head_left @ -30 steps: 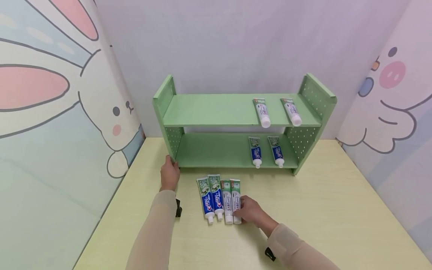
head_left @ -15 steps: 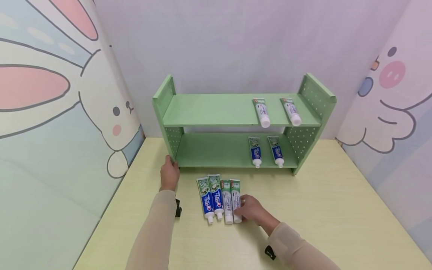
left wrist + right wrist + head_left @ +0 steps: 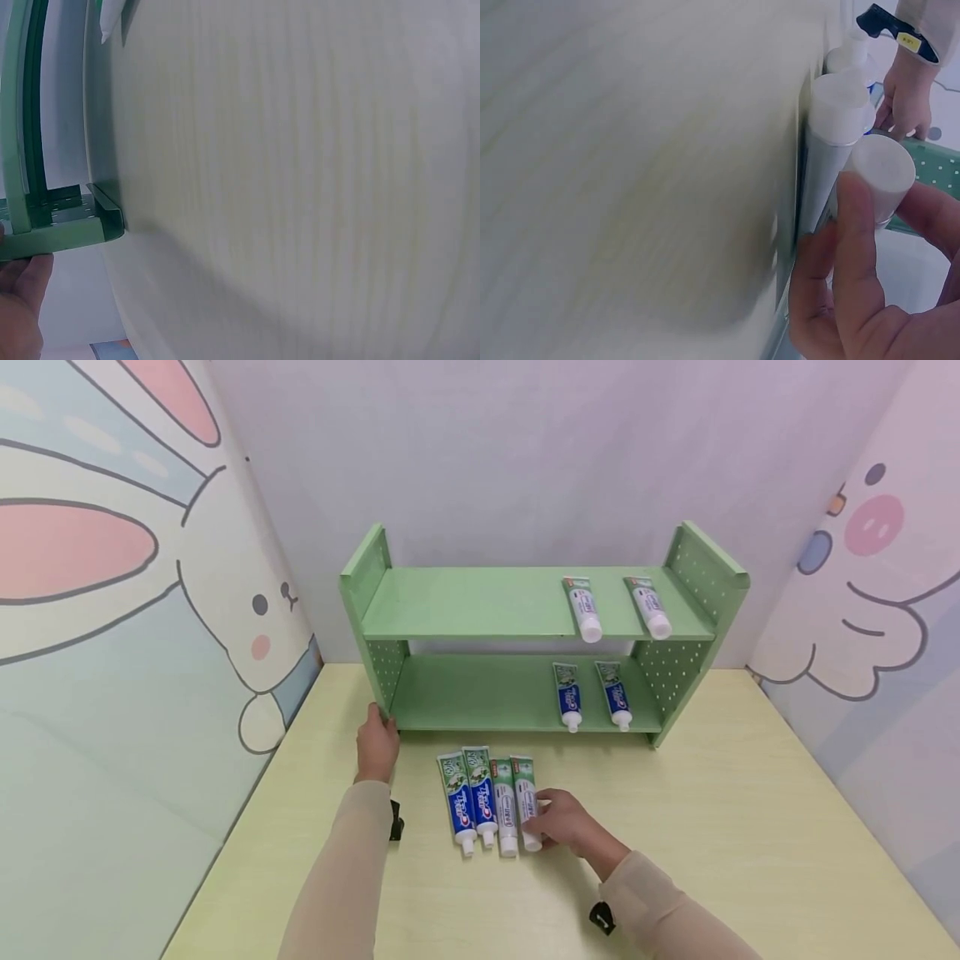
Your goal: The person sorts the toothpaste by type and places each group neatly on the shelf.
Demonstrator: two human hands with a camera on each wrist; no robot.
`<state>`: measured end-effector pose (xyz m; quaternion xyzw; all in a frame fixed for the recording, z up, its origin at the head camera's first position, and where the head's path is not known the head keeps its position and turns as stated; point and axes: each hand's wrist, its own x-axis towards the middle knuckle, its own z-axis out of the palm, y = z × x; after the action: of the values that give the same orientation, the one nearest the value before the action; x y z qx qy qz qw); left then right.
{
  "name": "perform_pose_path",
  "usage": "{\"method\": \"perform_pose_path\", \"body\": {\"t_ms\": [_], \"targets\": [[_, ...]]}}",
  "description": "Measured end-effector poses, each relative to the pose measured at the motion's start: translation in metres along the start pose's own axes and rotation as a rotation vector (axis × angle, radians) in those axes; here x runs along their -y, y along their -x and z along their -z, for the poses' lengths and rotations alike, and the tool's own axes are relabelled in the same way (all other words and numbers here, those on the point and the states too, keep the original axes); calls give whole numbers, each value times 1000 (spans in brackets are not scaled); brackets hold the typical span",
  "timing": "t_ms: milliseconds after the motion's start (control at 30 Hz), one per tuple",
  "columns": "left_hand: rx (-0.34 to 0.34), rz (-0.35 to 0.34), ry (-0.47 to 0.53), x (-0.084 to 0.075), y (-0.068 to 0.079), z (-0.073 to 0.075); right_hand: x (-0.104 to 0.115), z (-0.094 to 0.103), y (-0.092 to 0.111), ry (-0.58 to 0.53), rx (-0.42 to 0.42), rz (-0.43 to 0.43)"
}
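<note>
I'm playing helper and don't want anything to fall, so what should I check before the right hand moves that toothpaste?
1. Grip: the right hand pinches the rightmost white tube near its cap. Ok.
2. Cap end up: it sits higher than the neighbouring white tube's cap. Ok.
3. Other end off the table: cannot tell.
4. Shelf steadied: the left hand holds the left side of the green shelf. Ok.
5. Gap between the two white tubes all along: cannot tell.
</note>
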<state>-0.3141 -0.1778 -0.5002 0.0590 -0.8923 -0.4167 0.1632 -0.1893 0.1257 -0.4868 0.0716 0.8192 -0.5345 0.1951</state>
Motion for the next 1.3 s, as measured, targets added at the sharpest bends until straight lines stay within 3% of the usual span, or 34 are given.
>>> {"method": "perform_pose_path", "body": {"t_ms": [1300], "targets": [[16, 5, -4, -1, 2, 1, 27, 24, 18, -60, -17, 61]]}}
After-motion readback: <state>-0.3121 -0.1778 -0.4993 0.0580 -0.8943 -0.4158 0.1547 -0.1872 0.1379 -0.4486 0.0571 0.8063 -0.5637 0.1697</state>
